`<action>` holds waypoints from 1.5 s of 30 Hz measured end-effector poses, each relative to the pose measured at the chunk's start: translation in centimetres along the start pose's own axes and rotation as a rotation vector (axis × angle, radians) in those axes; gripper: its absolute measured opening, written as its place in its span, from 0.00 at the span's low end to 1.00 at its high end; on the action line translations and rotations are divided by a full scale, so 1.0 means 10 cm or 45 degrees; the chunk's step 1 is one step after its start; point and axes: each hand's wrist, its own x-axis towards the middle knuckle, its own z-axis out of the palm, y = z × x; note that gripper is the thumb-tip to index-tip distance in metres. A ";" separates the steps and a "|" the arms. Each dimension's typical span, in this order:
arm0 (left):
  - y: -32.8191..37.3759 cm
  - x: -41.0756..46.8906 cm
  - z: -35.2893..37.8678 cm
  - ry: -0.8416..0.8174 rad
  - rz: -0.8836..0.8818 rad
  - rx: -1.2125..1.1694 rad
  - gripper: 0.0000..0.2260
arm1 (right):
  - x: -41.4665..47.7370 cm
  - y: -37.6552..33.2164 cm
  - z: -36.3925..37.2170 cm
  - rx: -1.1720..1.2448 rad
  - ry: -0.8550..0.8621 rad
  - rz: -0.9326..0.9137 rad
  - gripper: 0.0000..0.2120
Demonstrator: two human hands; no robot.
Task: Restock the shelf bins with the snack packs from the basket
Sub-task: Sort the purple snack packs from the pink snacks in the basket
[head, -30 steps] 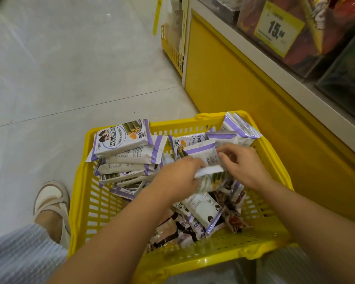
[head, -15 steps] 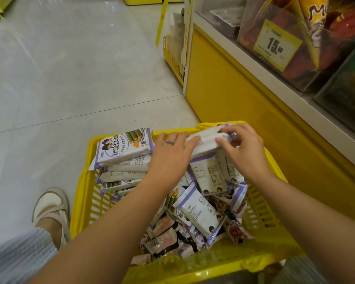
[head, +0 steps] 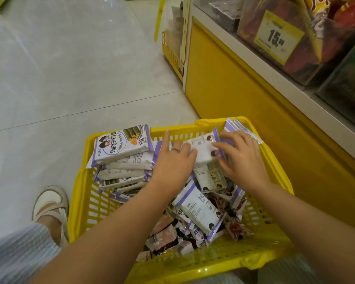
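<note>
Our left hand point(head: 173, 160) lies flat, fingers straight and relaxed, its palm over the purple ends of the packs below and its thumb against the near-left edge of a white foil snack pack with purple ends point(head: 203, 149). Our right hand point(head: 242, 160) takes the other end of that pack lightly, bent fingertips on its top face and the thumb at its near corner. Held from both ends, the pack stays level. We judge we are squaring it on the pile so that several can be lifted together.

The pack sits at the far side of the yellow slotted plastic basket point(head: 113, 138), just under the rim. To its left is a neat stack of matching purple-and-white packs point(head: 121, 149), the top one printed side up. Nearer to us the packs lie loose and tilted point(head: 197, 210), with small dark and pink sachets point(head: 164, 236) underneath.

The basket stands on the pale tiled floor point(head: 70, 68), close against the yellow shelf base point(head: 244, 111), which keeps the reach short. The clear plastic shelf bins point(head: 307, 64) are above and to the right, one carrying a yellow price label point(head: 279, 37). Nothing from this handful is in them yet. A pale sandal point(head: 51, 201) is planted left of the basket.
</note>
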 end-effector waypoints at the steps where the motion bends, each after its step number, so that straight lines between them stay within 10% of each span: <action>1: -0.01 -0.05 -0.02 0.028 0.041 -0.023 0.21 | -0.03 0.00 0.00 -0.008 0.028 -0.055 0.17; 7: -0.12 -0.54 0.08 0.209 0.498 -0.339 0.18 | -0.21 -0.13 0.02 0.029 -0.139 -0.364 0.13; 17: -0.22 -0.99 0.53 -0.665 0.173 -0.411 0.17 | -0.46 -0.45 0.46 0.197 -1.059 0.071 0.34; 32: -0.19 -0.92 0.66 -0.471 0.176 -0.396 0.16 | -0.56 -0.30 0.64 0.514 -1.423 0.664 0.43; 45: -0.23 -0.88 0.45 -0.055 0.017 -0.587 0.11 | -0.09 -0.37 0.15 0.729 -1.141 0.509 0.15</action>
